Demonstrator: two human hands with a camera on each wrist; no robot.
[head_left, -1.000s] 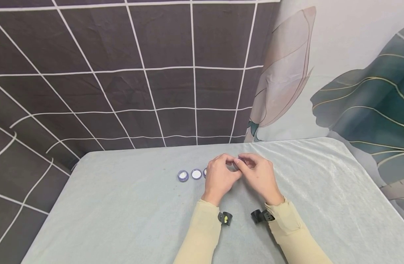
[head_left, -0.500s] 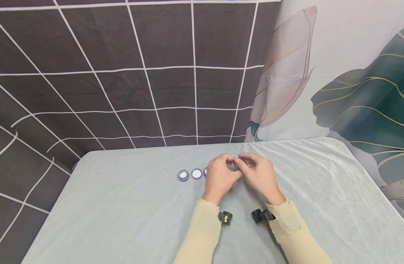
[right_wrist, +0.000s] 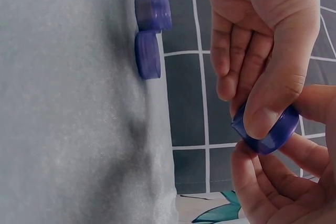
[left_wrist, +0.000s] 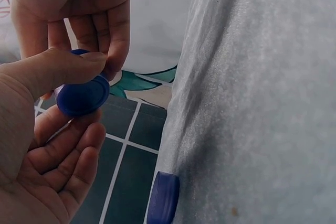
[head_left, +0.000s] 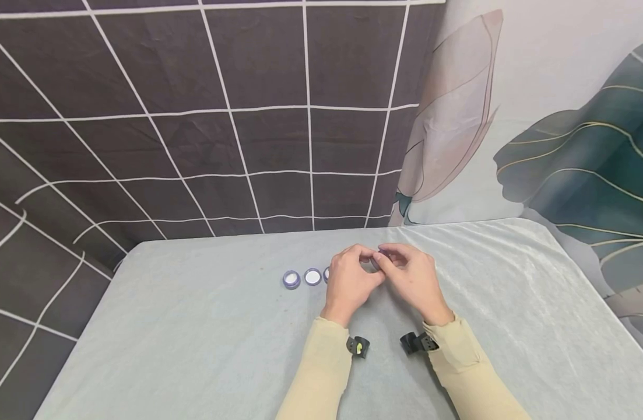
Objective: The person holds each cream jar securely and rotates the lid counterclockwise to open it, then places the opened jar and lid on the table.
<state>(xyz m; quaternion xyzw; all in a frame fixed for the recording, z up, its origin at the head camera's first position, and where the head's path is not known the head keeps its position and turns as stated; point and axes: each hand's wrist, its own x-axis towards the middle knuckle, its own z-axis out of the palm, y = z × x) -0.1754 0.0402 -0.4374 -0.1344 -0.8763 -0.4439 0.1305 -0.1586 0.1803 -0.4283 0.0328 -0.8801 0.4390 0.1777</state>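
Across the lower half of the head view spreads a table (head_left: 195, 350) under a pale grey-green cloth, with a dark grid-patterned backdrop (head_left: 195, 116) filling the upper left and a leaf-printed hanging (head_left: 562, 146) the upper right. Two arms in beige sleeves (head_left: 321, 373) rise from the bottom edge and meet just above the centre of the frame.

At that meeting point the left hand (head_left: 350, 283) and the right hand (head_left: 413, 280) close together around a small blue jar (right_wrist: 265, 129), held off the cloth. From the right wrist view, at the lower right of the frame, the left hand's thumb presses on the jar's near rim, its other fingers (right_wrist: 231, 72) curl behind, and the right hand's fingers cup it from below. From the left wrist view, at the centre left, the left thumb lies over the top of the jar's round blue face, the left fingers (left_wrist: 68, 156) curve under it, and the right hand's fingertips touch it from behind. Both hands are thus curled and pinching the jar between them.

Left of the hands in the head view, a short row of small round blue jars (head_left: 291, 279) with pale tops sits on the cloth, the nearest partly hidden by the left hand.
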